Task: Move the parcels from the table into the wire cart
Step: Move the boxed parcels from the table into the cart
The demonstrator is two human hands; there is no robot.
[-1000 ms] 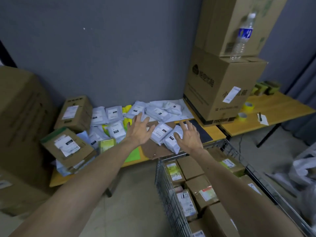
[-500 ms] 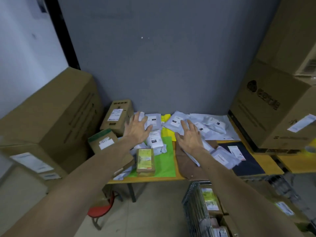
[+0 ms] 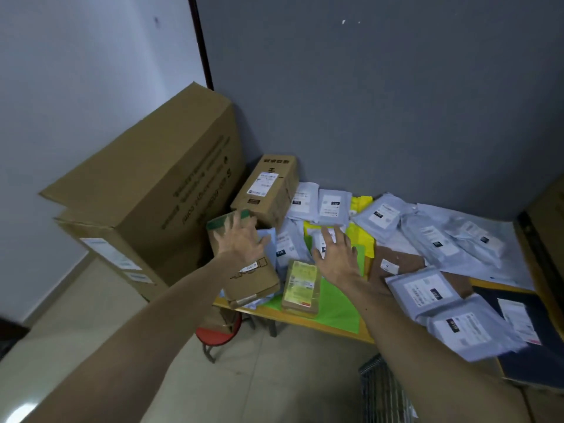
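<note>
- Two grips reach out over the counter (image 3: pixel 305 320). Both are open, with fingers spread wide, and they hold nothing.
- The left grip (image 3: pixel 241 239) is over the box with the green edge (image 3: pixel 250 282). It is hard to tell if it touches the box.
- The right grip (image 3: pixel 335 257) is over the grey bags and the green sheet (image 3: pixel 338 303).
- The parcels are all on the counter. There are three brown boxes: the green-edged one, a tall box (image 3: pixel 268 190) at the back, and a small box with a yellow label (image 3: pixel 302 285).
- About ten grey bags (image 3: pixel 424 290) lie in a messy heap, some on top of others.
- One corner of the wire cart (image 3: pixel 381 389) shows low down, near the right arm.
- Two big boxes (image 3: pixel 146 184) are stacked on the floor at the left, and one red stool (image 3: pixel 216 334) stands under the counter.
- Half a second ago the left grip was farther back, near the tall box. Now it is over the green-edged box, and less of the cart shows.
- The boxes are stiff brown cardboard with square corners. The bags are soft, shiny plastic with white labels, and the cart is thin metal wire.
</note>
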